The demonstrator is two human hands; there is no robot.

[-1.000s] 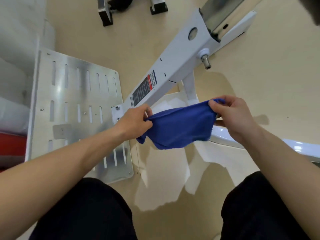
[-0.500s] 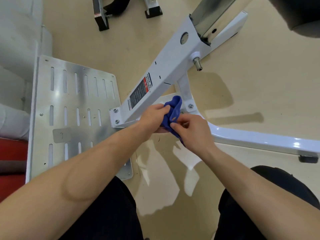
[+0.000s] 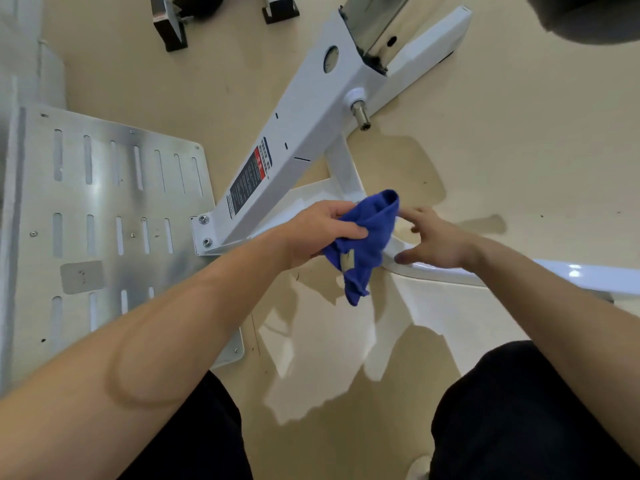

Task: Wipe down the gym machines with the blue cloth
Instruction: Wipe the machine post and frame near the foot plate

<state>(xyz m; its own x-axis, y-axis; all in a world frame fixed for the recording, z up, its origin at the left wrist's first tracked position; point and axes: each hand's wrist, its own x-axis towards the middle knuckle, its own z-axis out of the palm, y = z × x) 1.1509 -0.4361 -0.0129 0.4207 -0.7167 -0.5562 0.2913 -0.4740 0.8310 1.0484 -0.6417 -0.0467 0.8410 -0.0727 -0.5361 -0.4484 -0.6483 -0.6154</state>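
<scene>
1. Left hand (image 3: 320, 230) grips the bunched blue cloth (image 3: 369, 237), fingers curled round its upper part. The loose tail hangs below the fist.
2. Right hand (image 3: 438, 242) is empty, fingers spread and straight, just right of the cloth. Contact with the white base tube (image 3: 554, 275) under it can't be told.
3. Change: a second ago both hands held the cloth stretched out, then they folded it together. Now the right hand has let go and the cloth is in the left hand only.
4. Meaning: folding looks finished and the cloth is ready as a wad. No wiping contact yet.
5. The sloped white beam (image 3: 294, 133) with its warning label (image 3: 249, 178) is just beyond the left hand, likely the next surface. The slotted metal footplate (image 3: 104, 209) is further left.
</scene>
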